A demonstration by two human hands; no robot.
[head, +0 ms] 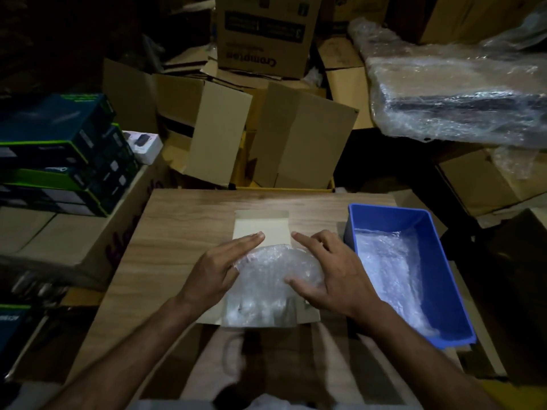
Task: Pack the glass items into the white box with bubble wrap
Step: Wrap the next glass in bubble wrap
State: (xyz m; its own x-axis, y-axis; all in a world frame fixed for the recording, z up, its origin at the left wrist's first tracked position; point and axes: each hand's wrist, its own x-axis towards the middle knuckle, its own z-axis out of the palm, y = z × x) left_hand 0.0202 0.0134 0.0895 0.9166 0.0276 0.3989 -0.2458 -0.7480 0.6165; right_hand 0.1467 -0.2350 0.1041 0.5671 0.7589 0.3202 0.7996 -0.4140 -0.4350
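A bundle of clear bubble wrap [266, 288] fills the small white box [260, 224] in the middle of the wooden table; the box's far flap lies open and flat. Whatever the wrap holds is hidden. My left hand [219, 267] rests flat against the bundle's left side, fingers straight and pointing away from me. My right hand [331, 273] lies on the bundle's right side, with its fingers spread and its thumb pressed on the wrap.
A blue plastic bin [426, 232] with more bubble wrap in it stands right of the box. Brown cartons [266, 128] crowd the floor beyond the table. Stacked dark boxes [59, 152] sit at the left, and a wrapped flat item [458, 96] lies at the upper right.
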